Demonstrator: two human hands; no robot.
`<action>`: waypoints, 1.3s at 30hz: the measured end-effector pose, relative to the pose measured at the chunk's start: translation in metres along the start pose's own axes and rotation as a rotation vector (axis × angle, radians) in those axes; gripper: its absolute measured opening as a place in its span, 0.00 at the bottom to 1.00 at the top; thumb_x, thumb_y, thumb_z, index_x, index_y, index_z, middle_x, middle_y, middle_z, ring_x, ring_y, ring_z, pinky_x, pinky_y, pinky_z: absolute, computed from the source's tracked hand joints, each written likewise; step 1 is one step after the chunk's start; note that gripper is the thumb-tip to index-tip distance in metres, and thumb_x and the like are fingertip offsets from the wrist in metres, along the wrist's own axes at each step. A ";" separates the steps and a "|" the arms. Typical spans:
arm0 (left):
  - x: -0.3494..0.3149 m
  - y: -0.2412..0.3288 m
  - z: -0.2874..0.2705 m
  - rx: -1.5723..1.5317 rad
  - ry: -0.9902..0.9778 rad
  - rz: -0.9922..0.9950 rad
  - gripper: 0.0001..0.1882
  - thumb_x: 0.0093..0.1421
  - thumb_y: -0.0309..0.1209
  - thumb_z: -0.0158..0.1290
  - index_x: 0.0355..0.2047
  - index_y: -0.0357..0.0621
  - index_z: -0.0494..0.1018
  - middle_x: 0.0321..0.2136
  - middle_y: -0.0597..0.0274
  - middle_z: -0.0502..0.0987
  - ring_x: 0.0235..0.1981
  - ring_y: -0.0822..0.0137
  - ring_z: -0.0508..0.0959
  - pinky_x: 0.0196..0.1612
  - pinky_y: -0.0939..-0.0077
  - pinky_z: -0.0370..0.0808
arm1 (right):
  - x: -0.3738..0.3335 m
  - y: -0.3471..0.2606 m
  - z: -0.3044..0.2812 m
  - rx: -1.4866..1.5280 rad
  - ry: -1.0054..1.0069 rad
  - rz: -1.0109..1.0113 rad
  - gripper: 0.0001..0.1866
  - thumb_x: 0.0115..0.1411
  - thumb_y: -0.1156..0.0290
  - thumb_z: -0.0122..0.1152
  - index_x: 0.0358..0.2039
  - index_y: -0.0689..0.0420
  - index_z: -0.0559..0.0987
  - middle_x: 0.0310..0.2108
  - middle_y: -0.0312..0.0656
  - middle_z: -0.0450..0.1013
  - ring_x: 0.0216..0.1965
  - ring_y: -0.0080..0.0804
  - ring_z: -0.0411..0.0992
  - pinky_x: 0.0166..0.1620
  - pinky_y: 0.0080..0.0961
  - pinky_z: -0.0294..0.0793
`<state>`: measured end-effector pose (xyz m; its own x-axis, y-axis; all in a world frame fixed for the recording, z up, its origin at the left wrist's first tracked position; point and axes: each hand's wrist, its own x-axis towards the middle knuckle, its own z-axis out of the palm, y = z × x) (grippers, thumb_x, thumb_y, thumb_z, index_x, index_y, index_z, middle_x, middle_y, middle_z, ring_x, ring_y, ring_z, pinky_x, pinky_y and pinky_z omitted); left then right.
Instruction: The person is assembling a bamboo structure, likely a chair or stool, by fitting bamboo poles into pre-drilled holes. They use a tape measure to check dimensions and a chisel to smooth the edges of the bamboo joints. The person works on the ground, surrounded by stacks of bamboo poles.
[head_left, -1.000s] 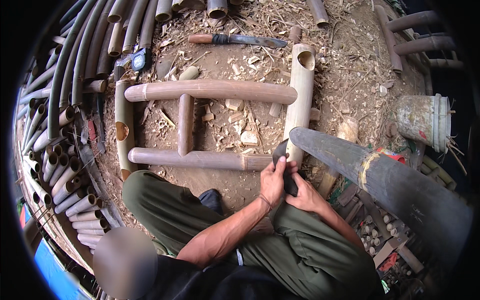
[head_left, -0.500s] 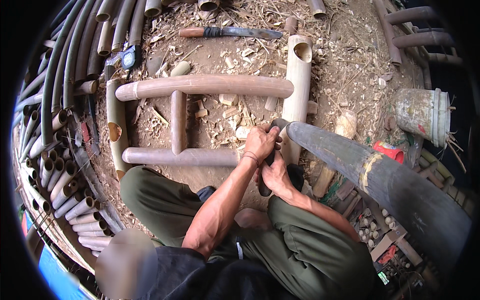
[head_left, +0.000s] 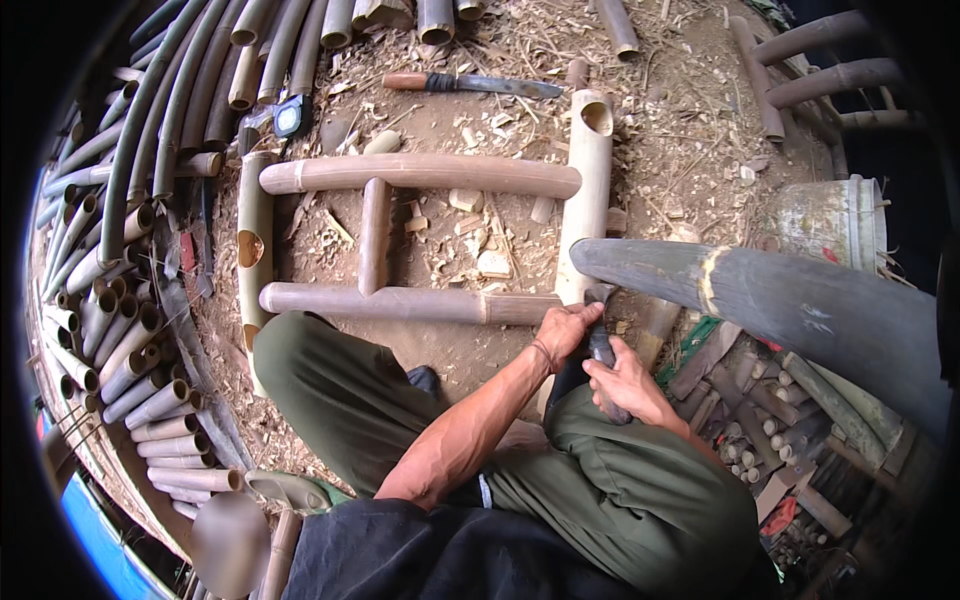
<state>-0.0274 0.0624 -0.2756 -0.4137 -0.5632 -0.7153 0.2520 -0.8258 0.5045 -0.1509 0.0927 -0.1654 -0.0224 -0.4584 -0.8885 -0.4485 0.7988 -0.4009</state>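
Head view: left hand [head_left: 566, 332] and right hand [head_left: 628, 382], each grip clamped on dark tool [head_left: 603, 352] beside bamboo post [head_left: 587, 190].

A dark, short-handled tool [head_left: 603, 352] stands nearly upright, gripped by both hands, its top end touching the lower end of the pale upright bamboo post [head_left: 587, 190] of the frame.

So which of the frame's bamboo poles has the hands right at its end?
The upright pale pole on the right side of the frame; both the left hand and right hand work at its near end.
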 end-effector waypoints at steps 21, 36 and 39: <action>-0.047 0.149 0.079 0.649 -0.164 1.220 0.39 0.35 0.37 0.69 0.49 0.44 0.66 0.40 0.51 0.75 0.45 0.47 0.76 0.49 0.56 0.72 | -0.075 -0.122 -0.086 0.218 0.583 -1.655 0.65 0.44 0.32 0.69 0.67 0.62 0.49 0.60 0.57 0.60 0.59 0.54 0.62 0.61 0.49 0.61; -0.066 0.138 0.099 0.564 -0.098 1.280 0.37 0.32 0.33 0.66 0.47 0.40 0.69 0.38 0.54 0.73 0.44 0.51 0.73 0.49 0.60 0.69 | -0.103 -0.117 -0.101 0.220 0.123 -1.643 0.27 0.59 0.52 0.60 0.54 0.51 0.66 0.40 0.37 0.67 0.42 0.40 0.68 0.51 0.47 0.65; -0.070 0.138 0.105 0.572 0.001 1.306 0.36 0.31 0.31 0.66 0.46 0.40 0.69 0.38 0.55 0.72 0.44 0.51 0.73 0.48 0.60 0.68 | -0.097 -0.125 -0.114 0.219 -0.032 -1.681 0.29 0.57 0.51 0.62 0.54 0.51 0.65 0.40 0.37 0.66 0.43 0.39 0.67 0.52 0.46 0.63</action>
<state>-0.0557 -0.0094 -0.1049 -0.1624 -0.8986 0.4076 0.0637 0.4027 0.9131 -0.1941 -0.0070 -0.0034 0.3328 -0.7883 0.5176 0.1671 -0.4909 -0.8551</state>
